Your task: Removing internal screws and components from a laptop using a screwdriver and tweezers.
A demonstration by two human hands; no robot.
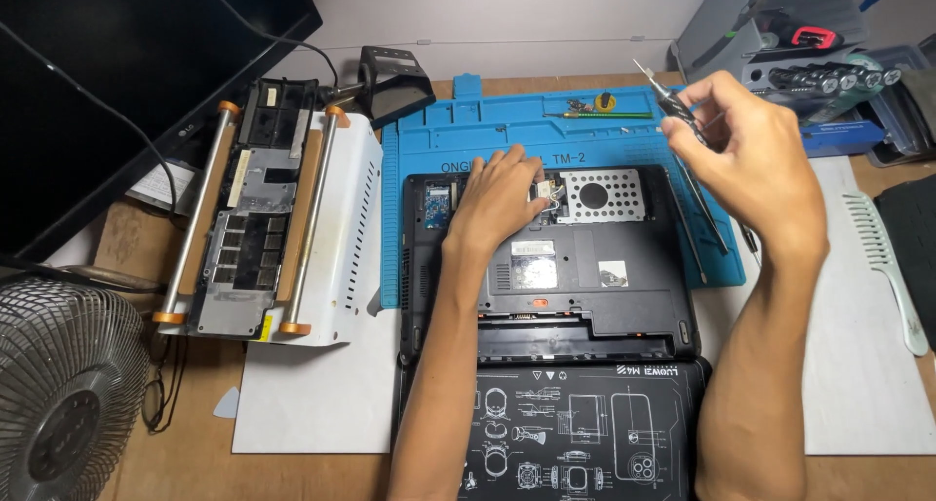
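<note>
Black printed mat [575, 433] nearest, left hand [497, 199] flat on laptop underside [565, 267], right hand [751, 160] gripping screwdriver [673, 101], tip up-left.

Both bare forearms reach up from the bottom edge. Left hand [499, 197] lies palm down, fingers spread and pressing flat. Right hand [749, 150] is raised higher, wrist bent, fingers curled in a pinch toward the thumb.

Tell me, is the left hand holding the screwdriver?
No, the left hand rests flat on the laptop base; the right hand holds the screwdriver.
</note>
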